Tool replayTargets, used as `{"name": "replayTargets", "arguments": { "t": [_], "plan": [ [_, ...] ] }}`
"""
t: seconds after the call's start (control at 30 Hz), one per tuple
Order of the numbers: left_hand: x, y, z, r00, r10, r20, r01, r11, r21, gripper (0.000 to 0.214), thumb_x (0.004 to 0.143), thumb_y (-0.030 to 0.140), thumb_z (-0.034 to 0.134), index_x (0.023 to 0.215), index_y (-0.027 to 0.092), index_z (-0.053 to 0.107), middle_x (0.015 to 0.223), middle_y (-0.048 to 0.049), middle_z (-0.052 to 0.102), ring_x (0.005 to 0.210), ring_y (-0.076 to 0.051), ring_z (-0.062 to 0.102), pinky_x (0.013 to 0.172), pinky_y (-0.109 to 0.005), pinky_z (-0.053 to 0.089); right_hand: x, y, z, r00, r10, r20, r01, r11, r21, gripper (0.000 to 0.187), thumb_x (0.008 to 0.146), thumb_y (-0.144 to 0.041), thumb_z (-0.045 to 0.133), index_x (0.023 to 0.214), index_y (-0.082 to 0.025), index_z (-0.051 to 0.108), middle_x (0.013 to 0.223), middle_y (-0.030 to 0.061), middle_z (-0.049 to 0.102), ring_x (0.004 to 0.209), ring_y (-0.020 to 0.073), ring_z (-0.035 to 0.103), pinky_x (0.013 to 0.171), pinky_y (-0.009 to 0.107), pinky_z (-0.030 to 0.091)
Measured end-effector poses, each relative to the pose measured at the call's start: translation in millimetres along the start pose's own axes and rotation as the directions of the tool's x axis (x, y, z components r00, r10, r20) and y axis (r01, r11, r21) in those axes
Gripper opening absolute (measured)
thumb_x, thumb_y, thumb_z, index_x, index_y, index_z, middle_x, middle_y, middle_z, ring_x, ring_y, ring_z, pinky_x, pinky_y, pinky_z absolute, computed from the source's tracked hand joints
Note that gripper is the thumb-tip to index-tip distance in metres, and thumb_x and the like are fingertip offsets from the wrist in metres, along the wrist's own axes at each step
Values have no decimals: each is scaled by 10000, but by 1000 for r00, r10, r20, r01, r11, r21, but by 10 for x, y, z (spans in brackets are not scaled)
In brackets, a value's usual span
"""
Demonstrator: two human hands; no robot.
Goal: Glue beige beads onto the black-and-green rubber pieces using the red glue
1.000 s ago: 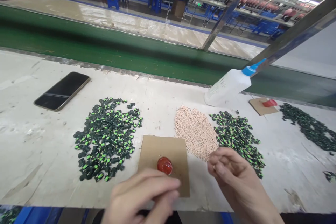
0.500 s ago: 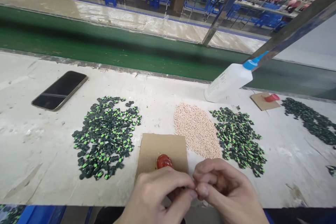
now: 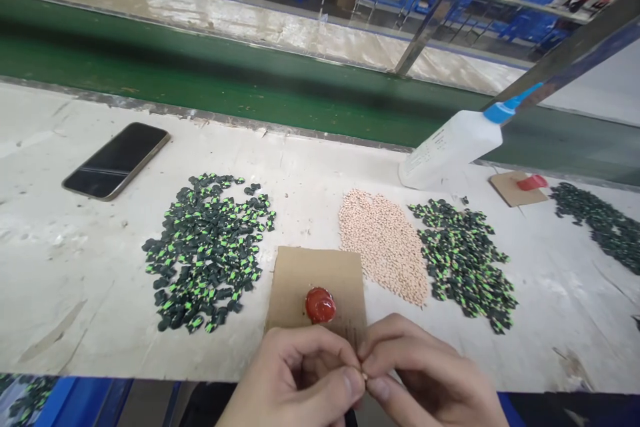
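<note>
My left hand [image 3: 310, 373] and my right hand [image 3: 425, 370] meet near the front edge of the table, thumbs and forefingers pinched together. Between the touching fingertips shows a tiny pale beige piece [image 3: 365, 376], mostly covered, and anything else in the pinch is hidden. Just beyond the hands lies a brown cardboard square [image 3: 295, 273] with a glossy red blob [image 3: 320, 305] on it. Past the right hand is a spread of small beige bead-like pieces [image 3: 383, 240]. Beside them sits a pile of small dark pieces with green marks [image 3: 465, 260].
A larger pile of dark-and-green pieces [image 3: 210, 253] covers the left middle. Behind it lies a phone [image 3: 117, 160]. A white bottle [image 3: 450, 150] with a blue nozzle leans at the back right, near another cardboard piece [image 3: 507, 190] with a red cap [image 3: 533, 182]. Dark pieces [image 3: 600, 220] lie far right.
The view has shifted slightly, and the hands sit a little lower, so the red blob shows fully. The fingertips stay together, and the beige piece between them is more visible.
</note>
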State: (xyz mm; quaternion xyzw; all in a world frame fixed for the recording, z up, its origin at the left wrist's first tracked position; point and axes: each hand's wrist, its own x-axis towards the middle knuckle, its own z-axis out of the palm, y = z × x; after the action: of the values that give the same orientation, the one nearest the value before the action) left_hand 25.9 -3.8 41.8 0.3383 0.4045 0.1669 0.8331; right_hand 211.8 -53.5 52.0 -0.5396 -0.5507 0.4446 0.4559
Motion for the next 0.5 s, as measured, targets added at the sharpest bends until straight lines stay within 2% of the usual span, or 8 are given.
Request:
{"name": "replayTargets", "arguments": {
  "t": [0.1, 0.2, 0.33, 0.43, 0.5],
  "plan": [
    [-28, 14, -35, 998, -37, 42, 36, 999, 22, 427, 717, 571, 890, 743, 178, 725, 606, 44, 574, 504, -78, 431, 545, -230, 374, 5, -2, -14, 995, -70, 66, 77, 991, -111, 216, 857, -62, 746, 860, -272, 794, 802, 26, 769, 674, 167, 756, 645, 220, 642],
    [-57, 24, -63, 996, -72, 52, 71, 997, 22, 385, 748, 529, 867, 743, 173, 721, 626, 45, 581, 519, -66, 433, 532, -200, 335, -29, 55, -16, 985, -114, 128, 132, 981, -144, 175, 884, -85, 735, 869, -259, 749, 806, 17, 738, 685, 155, 733, 661, 207, 629],
    [-78, 19, -78, 996, -86, 12, 86, 996, 8, 293, 754, 435, 847, 741, 168, 727, 617, 52, 586, 516, -61, 445, 522, -182, 341, -89, 134, 29, 982, -91, 165, 115, 983, -142, 132, 950, -142, 703, 929, -272, 706, 868, 14, 713, 736, 149, 707, 696, 211, 614],
    [-104, -3, -84, 995, -81, -62, 84, 995, 46, 193, 749, 367, 822, 743, 180, 773, 564, 55, 590, 493, -77, 503, 522, -190, 398, -107, 164, 87, 990, -59, 128, 77, 987, -138, 122, 979, -167, 672, 939, -282, 674, 870, 2, 690, 748, 148, 693, 694, 213, 599],
    [-140, -39, -94, 989, -20, -144, 32, 996, 82, 111, 738, 320, 809, 777, 216, 821, 552, 51, 617, 501, -102, 587, 537, -196, 461, -104, 186, 120, 999, -25, 28, 30, 983, -179, 137, 998, -168, 639, 928, -284, 661, 849, -5, 665, 754, 150, 672, 677, 208, 579]
  ]
}}
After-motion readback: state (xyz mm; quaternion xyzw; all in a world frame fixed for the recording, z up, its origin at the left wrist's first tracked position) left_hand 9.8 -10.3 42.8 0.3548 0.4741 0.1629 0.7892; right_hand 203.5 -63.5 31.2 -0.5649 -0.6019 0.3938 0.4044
